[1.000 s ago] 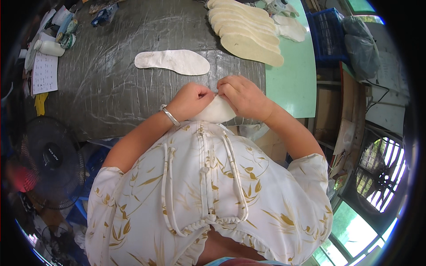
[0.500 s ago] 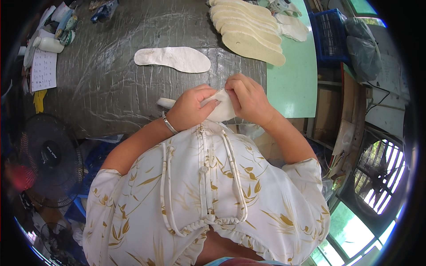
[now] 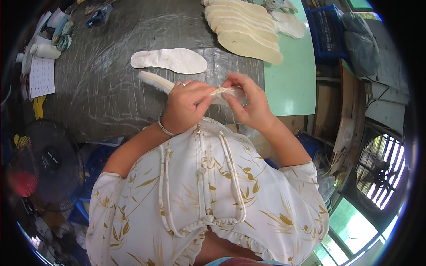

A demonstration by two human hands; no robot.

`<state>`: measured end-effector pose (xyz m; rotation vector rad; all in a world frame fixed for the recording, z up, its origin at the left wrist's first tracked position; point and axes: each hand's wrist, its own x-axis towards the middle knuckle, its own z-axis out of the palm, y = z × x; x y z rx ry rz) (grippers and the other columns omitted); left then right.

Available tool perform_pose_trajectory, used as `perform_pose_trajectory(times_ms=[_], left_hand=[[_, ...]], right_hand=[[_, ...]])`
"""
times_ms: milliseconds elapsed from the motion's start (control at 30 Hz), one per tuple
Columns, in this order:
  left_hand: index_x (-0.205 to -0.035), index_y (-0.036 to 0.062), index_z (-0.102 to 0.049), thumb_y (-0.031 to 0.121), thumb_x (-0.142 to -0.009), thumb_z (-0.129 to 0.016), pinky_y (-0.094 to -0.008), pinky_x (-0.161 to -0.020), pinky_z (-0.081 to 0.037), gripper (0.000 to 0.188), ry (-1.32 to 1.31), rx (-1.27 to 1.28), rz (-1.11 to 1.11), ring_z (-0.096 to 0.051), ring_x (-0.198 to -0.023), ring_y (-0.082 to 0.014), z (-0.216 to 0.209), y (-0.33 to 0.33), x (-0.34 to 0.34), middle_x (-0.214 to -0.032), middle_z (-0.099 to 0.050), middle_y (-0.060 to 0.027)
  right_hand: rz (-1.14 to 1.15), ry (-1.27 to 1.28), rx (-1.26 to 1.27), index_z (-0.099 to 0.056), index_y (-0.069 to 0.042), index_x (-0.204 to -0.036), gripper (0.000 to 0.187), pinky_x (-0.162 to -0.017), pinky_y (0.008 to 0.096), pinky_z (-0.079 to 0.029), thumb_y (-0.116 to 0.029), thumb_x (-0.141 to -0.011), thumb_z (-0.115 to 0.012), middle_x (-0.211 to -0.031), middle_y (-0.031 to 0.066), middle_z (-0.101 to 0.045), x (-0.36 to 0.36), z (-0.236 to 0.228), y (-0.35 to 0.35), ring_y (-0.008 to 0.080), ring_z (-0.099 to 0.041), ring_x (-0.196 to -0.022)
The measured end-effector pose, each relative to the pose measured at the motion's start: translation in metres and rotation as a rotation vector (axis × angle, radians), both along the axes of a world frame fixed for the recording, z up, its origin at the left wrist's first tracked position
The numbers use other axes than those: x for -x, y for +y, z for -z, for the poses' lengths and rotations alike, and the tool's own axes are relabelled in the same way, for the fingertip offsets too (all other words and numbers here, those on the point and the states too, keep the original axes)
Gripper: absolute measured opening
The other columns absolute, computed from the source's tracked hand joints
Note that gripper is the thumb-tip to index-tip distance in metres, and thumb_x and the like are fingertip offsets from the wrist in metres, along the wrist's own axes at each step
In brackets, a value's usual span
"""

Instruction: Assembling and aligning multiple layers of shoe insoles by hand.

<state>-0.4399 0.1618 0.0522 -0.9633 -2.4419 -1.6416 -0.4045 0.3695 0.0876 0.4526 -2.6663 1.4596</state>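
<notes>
A cream insole with a fluffy white side [image 3: 155, 80] is held edge-on between my hands, above the near edge of the table. My left hand [image 3: 187, 106] is closed around its middle, with one end sticking out past the knuckles to the left. At the other end, my right hand [image 3: 248, 99] pinches the rim between thumb and fingers. Another flat white insole [image 3: 171, 60] lies on the table just beyond my hands. Farther off to the right, several cream insoles [image 3: 248, 42] overlap in a fanned row.
The dark, plastic-covered table [image 3: 102, 66] meets a green board [image 3: 290, 88] at the right. A white bottle [image 3: 45, 51] and a written sheet [image 3: 42, 77] are at the left edge. A black fan [image 3: 51, 162] stands at lower left. A blue crate [image 3: 327, 33] is at far right.
The held insole has turned from showing its face to edge-on, and its left end now reaches farther out. My right fingers have shifted their pinch along the rim.
</notes>
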Motion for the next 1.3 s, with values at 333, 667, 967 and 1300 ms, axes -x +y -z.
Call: perform_pose_trajectory(times_ms=[333,667,967,1300], left_hand=[[-0.099,0.0093,-0.075,0.004,-0.075,-0.076,-0.0333,-0.075,-0.044,0.025,0.139,0.033,-0.014,-0.064,-0.083,-0.0201,0.004,-0.002,0.005,-0.096,-0.072,-0.0016],[-0.098,0.0092,-0.076,0.001,-0.077,-0.07,-0.0357,-0.087,-0.044,0.023,-0.061,-0.019,0.059,-0.066,-0.09,-0.0211,0.004,-0.014,0.01,-0.096,-0.073,-0.0042],[-0.112,0.0048,-0.072,0.009,-0.079,-0.077,-0.0355,-0.095,-0.043,0.034,-0.118,0.031,0.166,-0.064,-0.1,-0.0238,-0.023,-0.015,0.012,-0.109,-0.07,-0.0086],[-0.096,0.0004,-0.073,0.003,-0.086,-0.069,-0.0336,-0.079,-0.047,0.012,-0.079,-0.018,0.184,-0.066,-0.082,-0.0237,-0.015,-0.012,0.015,-0.092,-0.073,-0.0114]], right_hand=[[-0.028,0.018,-0.088,-0.071,-0.002,-0.106,0.023,-0.078,0.0333,-0.053,-0.001,-0.083,-0.074,-0.106,0.0131,-0.067,0.002,-0.012,0.005,0.0249,-0.066,-0.093],[-0.13,-0.259,0.17,-0.068,-0.003,-0.118,0.036,-0.08,0.032,-0.051,-0.005,-0.083,-0.074,-0.106,0.0108,-0.069,0.005,-0.018,0.014,0.0211,-0.064,-0.09],[-0.071,0.093,-0.095,-0.075,-0.007,-0.1,0.021,-0.083,0.0381,-0.051,-0.004,-0.08,-0.074,-0.098,0.0072,-0.071,0.002,-0.01,0.017,0.0273,-0.066,-0.092],[-0.14,0.01,0.01,-0.073,-0.003,-0.109,0.027,-0.082,0.0352,-0.051,0.001,-0.083,-0.069,-0.1,0.0105,-0.072,0.004,-0.014,0.011,0.0265,-0.065,-0.091]])
